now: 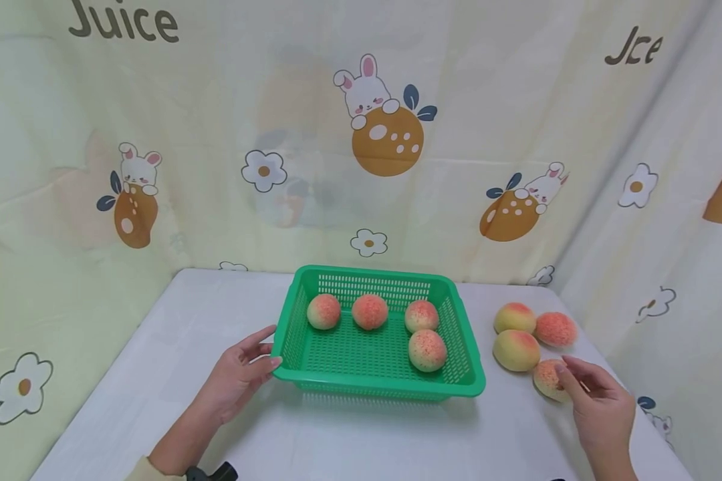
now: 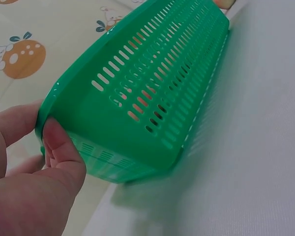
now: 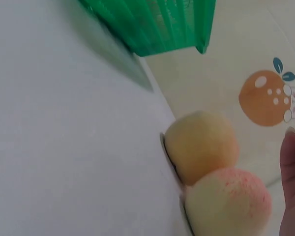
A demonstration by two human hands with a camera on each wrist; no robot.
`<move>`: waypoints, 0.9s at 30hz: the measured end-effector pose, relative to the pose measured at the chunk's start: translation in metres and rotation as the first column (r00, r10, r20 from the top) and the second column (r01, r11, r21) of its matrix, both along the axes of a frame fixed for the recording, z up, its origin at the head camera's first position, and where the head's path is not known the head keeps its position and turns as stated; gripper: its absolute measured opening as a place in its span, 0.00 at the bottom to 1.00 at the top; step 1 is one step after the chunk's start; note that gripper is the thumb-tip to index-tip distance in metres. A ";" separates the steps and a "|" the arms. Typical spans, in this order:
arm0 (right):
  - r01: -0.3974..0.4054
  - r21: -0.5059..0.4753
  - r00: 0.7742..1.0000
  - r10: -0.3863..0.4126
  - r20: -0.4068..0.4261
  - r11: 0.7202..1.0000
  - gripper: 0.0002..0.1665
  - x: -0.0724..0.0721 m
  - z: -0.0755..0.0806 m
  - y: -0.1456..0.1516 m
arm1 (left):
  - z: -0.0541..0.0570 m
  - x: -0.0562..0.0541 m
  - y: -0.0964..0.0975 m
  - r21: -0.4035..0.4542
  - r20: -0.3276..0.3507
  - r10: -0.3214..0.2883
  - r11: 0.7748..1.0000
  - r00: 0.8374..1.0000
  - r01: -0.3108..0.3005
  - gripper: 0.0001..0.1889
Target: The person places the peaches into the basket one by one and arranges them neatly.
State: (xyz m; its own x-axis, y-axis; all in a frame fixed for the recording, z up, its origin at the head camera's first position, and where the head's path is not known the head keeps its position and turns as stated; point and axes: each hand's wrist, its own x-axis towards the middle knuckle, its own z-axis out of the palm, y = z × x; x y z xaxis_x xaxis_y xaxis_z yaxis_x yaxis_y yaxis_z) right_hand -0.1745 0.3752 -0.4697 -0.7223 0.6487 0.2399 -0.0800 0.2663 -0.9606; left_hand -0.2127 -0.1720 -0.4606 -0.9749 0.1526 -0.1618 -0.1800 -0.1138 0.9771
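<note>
My left hand (image 1: 241, 374) grips the left rim of a green plastic basket (image 1: 367, 382); the left wrist view shows thumb and fingers on either side of the rim (image 2: 51, 98). Inside the basket sit several pink-speckled peaches, among them one at the back left (image 1: 323, 312) and one at the front right (image 1: 427, 351). My right hand (image 1: 602, 397) is at the nearest peach (image 1: 549, 382) on the table, its thumb overlapping it in the head view. In the right wrist view the visible fingers (image 3: 291, 162) stand apart from the peach (image 3: 226, 204).
Beside the basket's right side, two yellowish peaches (image 1: 516, 351) and a redder one (image 1: 556, 329) lie close together on the white table (image 1: 361, 441). A printed curtain (image 1: 313, 220) hangs behind the table and along its sides.
</note>
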 end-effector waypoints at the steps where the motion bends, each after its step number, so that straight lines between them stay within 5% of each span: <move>1: 0.019 0.011 1.000 -0.019 -0.004 1.000 0.15 -0.001 0.000 0.003 | 0.000 0.000 0.000 0.002 0.000 -0.002 1.000 1.000 0.002 0.35; 7: 0.102 0.098 0.993 -0.107 0.045 0.990 0.16 -0.005 -0.005 0.021 | -0.002 0.000 0.000 0.011 -0.002 -0.006 1.000 1.000 0.006 0.37; 15: 0.068 0.119 0.993 -0.079 0.092 0.991 0.23 -0.010 -0.014 0.037 | -0.003 0.000 0.000 0.020 -0.003 0.004 1.000 1.000 -0.004 0.37; 21: -0.027 0.151 0.967 -0.012 0.256 0.988 0.33 -0.012 -0.020 0.045 | -0.004 0.000 0.000 0.027 -0.008 0.005 1.000 1.000 -0.005 0.36; 27: -0.205 0.188 0.905 0.113 0.411 0.960 0.48 -0.013 -0.026 0.057 | -0.004 0.000 0.000 0.046 -0.008 -0.001 0.999 1.000 0.002 0.37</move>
